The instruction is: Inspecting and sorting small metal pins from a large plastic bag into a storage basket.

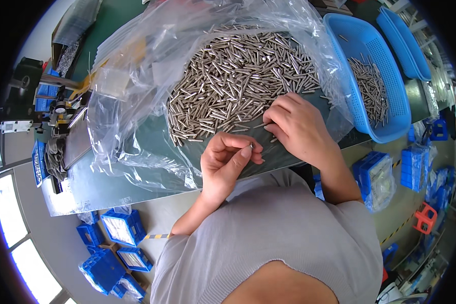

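Observation:
A large heap of small silvery metal pins [233, 76] lies on a clear plastic sheet [131, 137] over the green table. At the heap's near edge, my left hand [223, 159] is closed, pinching a metal pin [252, 145] end-up between thumb and fingers. My right hand [301, 126] reaches to the same edge a little to the right. Its thumb and fingers are bent together at one end of another pin [258, 125], which pokes out to the left. A few loose pins lie just under these fingertips.
To the right stands a blue perforated basket [362, 119] holding more pins, with another blue basket [404, 45] beyond it. A metal device [61, 109] and dark gloves [55, 157] are at the left. Blue crates [121, 225] and a red stool [425, 219] stand on the floor.

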